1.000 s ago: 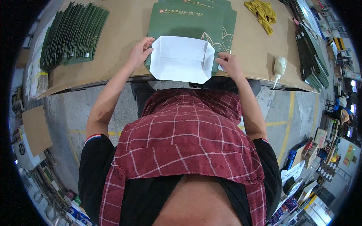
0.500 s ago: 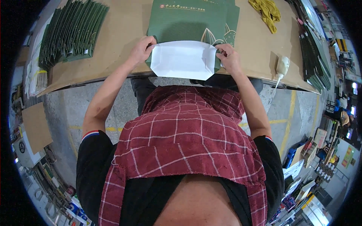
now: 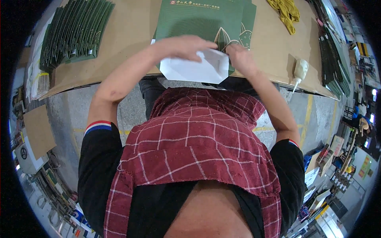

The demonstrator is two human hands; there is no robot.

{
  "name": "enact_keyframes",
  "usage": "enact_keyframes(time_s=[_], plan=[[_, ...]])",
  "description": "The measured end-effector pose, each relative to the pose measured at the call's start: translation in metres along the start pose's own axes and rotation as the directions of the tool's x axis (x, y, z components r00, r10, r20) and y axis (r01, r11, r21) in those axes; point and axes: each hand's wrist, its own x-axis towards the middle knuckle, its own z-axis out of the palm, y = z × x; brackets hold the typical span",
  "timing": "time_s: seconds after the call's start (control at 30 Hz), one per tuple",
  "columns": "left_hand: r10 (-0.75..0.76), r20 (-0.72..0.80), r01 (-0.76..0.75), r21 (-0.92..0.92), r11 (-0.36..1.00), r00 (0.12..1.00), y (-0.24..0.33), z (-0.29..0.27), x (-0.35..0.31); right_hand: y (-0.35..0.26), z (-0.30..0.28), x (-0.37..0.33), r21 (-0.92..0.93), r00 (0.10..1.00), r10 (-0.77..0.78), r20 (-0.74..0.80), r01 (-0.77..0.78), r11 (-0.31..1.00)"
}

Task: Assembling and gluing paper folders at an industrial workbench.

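A green paper bag point(image 3: 190, 22) lies flat at the table's near edge, its unfolded white bottom point(image 3: 192, 70) turned toward me and jutting past the edge. My left hand point(image 3: 186, 47) reaches across over the bottom's far side, slightly blurred, its fingers stretched to the right and the thumb apart. At the right corner of the bottom, my right hand point(image 3: 241, 58) has its fingers bent and closed on the bag's edge; the fingertips are partly hidden. Another green bag point(image 3: 249, 23) shows beneath, to the right.
Many folded green bags point(image 3: 77, 29) stand in a row at the left of the brown table point(image 3: 127, 23). On the right lie a white squeeze bottle point(image 3: 300, 70) with a thin nozzle, a mustard-yellow cloth point(image 3: 286, 14) and another stack of green bags point(image 3: 335, 59).
My left hand has left the bag's left corner and swung right across the white bottom, fingers extended. My right hand stays at the right corner, its forearm slightly shifted.
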Motion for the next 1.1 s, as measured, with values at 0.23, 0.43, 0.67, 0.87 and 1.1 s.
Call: enact_keyframes(time_s=[0.23,0.43,0.67,0.87,1.1], plan=[[0.079,-0.187,0.007,0.423,0.906,0.979,0.006,0.079,-0.022,-0.034,0.009,-0.057,-0.226,0.997,-0.016,-0.081,-0.002,0.974],[0.105,-0.143,-0.024,0.482,0.876,0.984,0.003,0.069,-0.023,-0.054,0.037,-0.021,-0.155,0.994,0.064,-0.092,-0.078,0.985],[-0.142,-0.337,0.266,0.355,0.896,0.931,-0.034,0.068,-0.107,-0.028,0.021,-0.050,0.044,0.987,0.158,0.009,-0.159,0.986],[-0.155,-0.849,-0.105,-0.239,0.965,0.506,-0.057,0.090,-0.088,0.126,-0.023,-0.094,0.713,0.490,0.690,-0.533,-0.179,0.678],[-0.522,-0.690,0.221,-0.481,0.848,0.502,-0.058,0.051,-0.065,0.053,-0.033,-0.066,0.725,0.706,0.707,-0.033,-0.470,0.503]])
